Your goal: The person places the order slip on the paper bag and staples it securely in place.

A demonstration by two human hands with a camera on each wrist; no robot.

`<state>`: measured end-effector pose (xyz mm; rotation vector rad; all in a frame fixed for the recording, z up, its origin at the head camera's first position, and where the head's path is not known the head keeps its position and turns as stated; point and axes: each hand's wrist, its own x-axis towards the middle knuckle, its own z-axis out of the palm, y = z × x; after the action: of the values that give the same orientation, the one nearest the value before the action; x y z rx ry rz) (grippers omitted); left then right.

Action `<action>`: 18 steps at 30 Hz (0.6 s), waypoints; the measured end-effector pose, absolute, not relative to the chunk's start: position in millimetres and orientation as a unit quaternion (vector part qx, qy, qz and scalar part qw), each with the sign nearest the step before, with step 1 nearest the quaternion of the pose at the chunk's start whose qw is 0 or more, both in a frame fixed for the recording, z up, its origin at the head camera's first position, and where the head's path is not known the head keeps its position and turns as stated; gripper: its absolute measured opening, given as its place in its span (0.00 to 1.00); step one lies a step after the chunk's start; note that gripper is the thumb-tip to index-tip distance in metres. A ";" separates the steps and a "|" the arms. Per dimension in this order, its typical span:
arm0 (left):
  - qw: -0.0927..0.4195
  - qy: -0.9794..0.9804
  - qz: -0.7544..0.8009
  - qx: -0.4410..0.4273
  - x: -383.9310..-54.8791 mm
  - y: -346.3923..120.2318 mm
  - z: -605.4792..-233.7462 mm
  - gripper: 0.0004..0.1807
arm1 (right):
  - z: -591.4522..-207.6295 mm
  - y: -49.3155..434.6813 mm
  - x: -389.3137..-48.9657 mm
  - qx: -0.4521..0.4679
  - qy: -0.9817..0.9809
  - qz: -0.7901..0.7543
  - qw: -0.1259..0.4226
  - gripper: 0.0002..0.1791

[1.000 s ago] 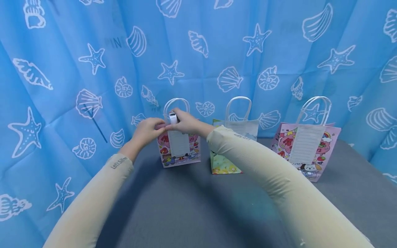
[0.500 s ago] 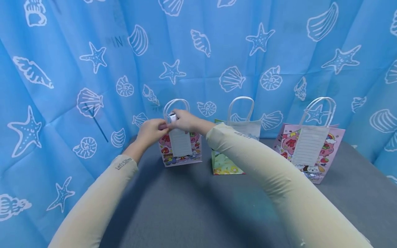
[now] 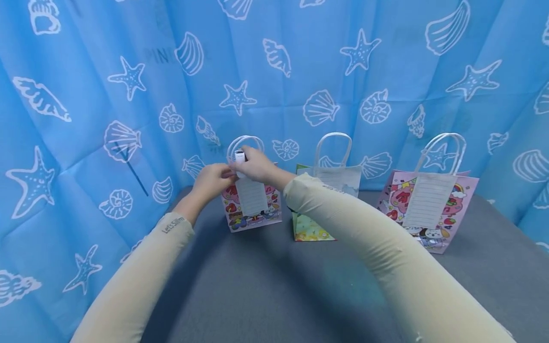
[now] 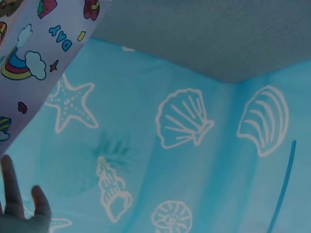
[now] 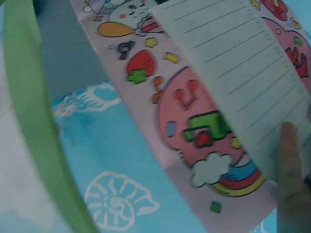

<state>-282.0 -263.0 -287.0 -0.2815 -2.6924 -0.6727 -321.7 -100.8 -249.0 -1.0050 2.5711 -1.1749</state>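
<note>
At the top edge of the left pink cartoon paper bag (image 3: 272, 209), my right hand (image 3: 257, 166) grips what looks like a small white stapler (image 3: 239, 157) with a dark underside. It overlaps the upper end of a lined paper sheet (image 3: 251, 197) on the bag's front. My left hand (image 3: 213, 181) pinches the bag's top left edge, its fingertips close to the right hand's. In the left wrist view two fingers (image 4: 41, 204) show beside the bag's side (image 4: 43, 53). A finger (image 5: 290, 165) lies over the lined sheet in the right wrist view. The hands hide the bag's rim.
A green paper bag (image 3: 310, 226) stands to the right, partly behind my right sleeve (image 3: 364, 219). Farther right is another pink bag (image 3: 454, 209) with a lined sheet (image 3: 429, 202). A blue shell-print curtain (image 3: 287, 105) hangs behind the grey tabletop (image 3: 257, 286).
The white stapler has turned more upright and sits slightly higher against the bag. The left bag has shifted a little to the right. Both hands stay at its top.
</note>
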 end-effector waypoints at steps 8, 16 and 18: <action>0.102 -0.945 -0.296 -0.094 -283.8 -267.6 -279.9 0.15 | -243.2 -86.5 -315.4 -0.367 0.840 -0.400 0.015 0.27; 0.076 -0.949 -0.290 -0.101 -286.7 -272.8 -271.7 0.12 | -239.2 -55.2 -304.4 -0.386 0.807 -0.446 -0.027 0.19; 0.074 -0.951 -0.285 -0.100 -285.5 -272.1 -271.5 0.14 | -240.4 -45.4 -300.9 -0.381 0.802 -0.458 -0.026 0.19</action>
<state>-285.5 -272.1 -271.5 -0.2991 -2.8538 -0.8543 -300.9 -45.4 -240.4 -1.2181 2.5627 -1.4643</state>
